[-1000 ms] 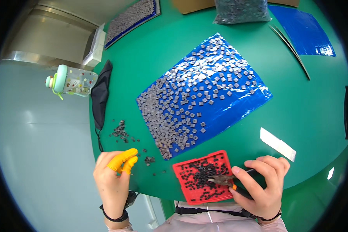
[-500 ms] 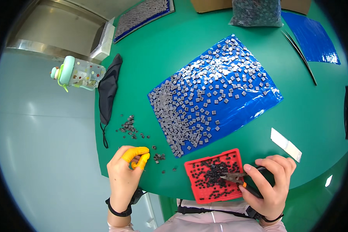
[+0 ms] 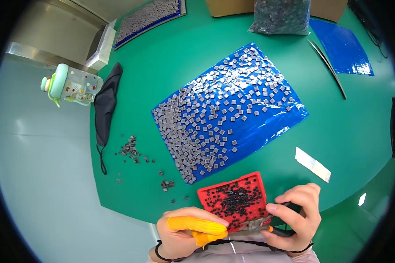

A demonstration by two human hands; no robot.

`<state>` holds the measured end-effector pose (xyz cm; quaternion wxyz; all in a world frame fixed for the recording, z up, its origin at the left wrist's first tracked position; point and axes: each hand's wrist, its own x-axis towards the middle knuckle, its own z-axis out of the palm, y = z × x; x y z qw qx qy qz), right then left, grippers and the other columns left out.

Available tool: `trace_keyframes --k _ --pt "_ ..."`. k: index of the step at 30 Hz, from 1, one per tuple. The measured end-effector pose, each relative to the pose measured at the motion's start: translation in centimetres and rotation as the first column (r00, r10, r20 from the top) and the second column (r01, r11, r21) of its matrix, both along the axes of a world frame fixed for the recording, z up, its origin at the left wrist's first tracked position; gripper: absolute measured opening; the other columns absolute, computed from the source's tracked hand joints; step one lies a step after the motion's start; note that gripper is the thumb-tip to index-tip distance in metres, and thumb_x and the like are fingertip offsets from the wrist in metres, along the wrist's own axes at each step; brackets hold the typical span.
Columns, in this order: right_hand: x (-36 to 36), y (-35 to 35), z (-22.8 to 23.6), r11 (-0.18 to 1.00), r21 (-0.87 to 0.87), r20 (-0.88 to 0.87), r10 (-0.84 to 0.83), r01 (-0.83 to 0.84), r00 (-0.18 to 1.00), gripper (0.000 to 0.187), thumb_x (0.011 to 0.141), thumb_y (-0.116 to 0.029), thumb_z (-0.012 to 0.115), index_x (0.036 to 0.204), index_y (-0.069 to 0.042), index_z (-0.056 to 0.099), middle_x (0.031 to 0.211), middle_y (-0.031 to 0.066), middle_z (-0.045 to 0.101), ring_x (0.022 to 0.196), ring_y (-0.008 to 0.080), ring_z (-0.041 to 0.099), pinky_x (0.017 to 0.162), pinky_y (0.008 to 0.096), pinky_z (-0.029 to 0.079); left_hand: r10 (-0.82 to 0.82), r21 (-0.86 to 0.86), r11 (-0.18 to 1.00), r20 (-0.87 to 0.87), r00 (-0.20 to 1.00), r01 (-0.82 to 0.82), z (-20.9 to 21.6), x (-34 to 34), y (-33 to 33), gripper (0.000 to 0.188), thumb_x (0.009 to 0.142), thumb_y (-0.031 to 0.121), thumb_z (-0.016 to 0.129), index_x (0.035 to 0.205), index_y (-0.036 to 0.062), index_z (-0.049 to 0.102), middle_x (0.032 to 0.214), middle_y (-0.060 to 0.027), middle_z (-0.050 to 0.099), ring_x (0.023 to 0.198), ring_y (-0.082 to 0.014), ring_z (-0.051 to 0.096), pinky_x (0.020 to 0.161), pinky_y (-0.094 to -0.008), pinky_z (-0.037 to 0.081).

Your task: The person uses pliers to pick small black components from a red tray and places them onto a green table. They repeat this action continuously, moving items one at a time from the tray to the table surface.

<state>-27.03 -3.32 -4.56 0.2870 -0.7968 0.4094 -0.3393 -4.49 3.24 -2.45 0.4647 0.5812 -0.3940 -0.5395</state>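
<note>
My right hand (image 3: 296, 215) is wrapped around a pair of pliers (image 3: 274, 229) with dark handles and a bit of orange by the joint. Their jaws reach left over the near edge of a red tray (image 3: 201, 193) holding many small black pieces (image 3: 237, 199). My left hand (image 3: 186, 228) wears yellow finger covers (image 3: 197, 225) on thumb and forefinger. Those fingers are pinched together at the tray's near left corner, close to the plier tips; whatever lies between them is hidden. Left of the tray, dark bits lie in a small heap (image 3: 166, 185) and a larger heap (image 3: 130, 148).
A blue sheet (image 3: 267, 127) covered with small grey squares lies mid-table. Beyond are a bag of dark pieces (image 3: 281, 17), tweezers (image 3: 329, 70) and another blue sheet (image 3: 344, 48). A black mask (image 3: 106, 105) and a bottle (image 3: 79, 85) are at left; a white strip (image 3: 312, 164) lies right.
My left hand has moved right, from beside the small heap to the tray's near edge. The pliers have come nearer my body, toward those fingers. The whole view has shifted slightly.
</note>
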Motion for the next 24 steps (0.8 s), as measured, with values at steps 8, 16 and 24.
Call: trace_keyframes --k 8,16,24 --pt "0.5 0.3 0.6 0.998 0.043 0.001 0.037 -0.037 0.999 0.047 0.052 -0.029 0.08 0.097 -0.016 0.072 0.095 0.0038 0.059 0.082 0.0213 0.054 0.071 0.0379 0.031 0.041 -0.078 0.995 -0.238 0.97 -0.061 -2.6 -1.3 -0.1 0.018 0.071 -0.011 0.074 0.088 -0.0067 0.069 0.087 -0.0151 0.07 0.076 -0.0208 0.069 0.068 -0.0281 0.057" --pt "0.8 0.1 0.7 0.998 0.023 -0.042 0.057 -0.056 0.997 0.047 0.053 -0.029 0.08 0.098 -0.016 0.072 0.094 0.0046 0.059 0.082 0.0227 0.054 0.071 0.0394 0.035 0.121 -0.109 0.985 -0.12 0.985 -0.134 -1.1 -1.0 0.5 0.015 0.075 -0.007 0.071 0.089 -0.0071 0.068 0.087 -0.0168 0.069 0.075 -0.0215 0.068 0.066 -0.029 0.057" --pt "0.8 0.1 0.6 0.999 -0.034 -0.085 0.033 -0.036 0.996 0.046 0.052 -0.026 0.08 0.096 -0.016 0.073 0.094 0.0054 0.058 0.082 0.0241 0.055 0.07 0.0376 0.04 -0.008 -0.326 0.932 0.414 0.91 0.156 -1.1 0.5 0.1 0.014 0.079 -0.003 0.067 0.092 -0.0041 0.07 0.088 -0.015 0.07 0.076 -0.0244 0.068 0.066 -0.0296 0.055"
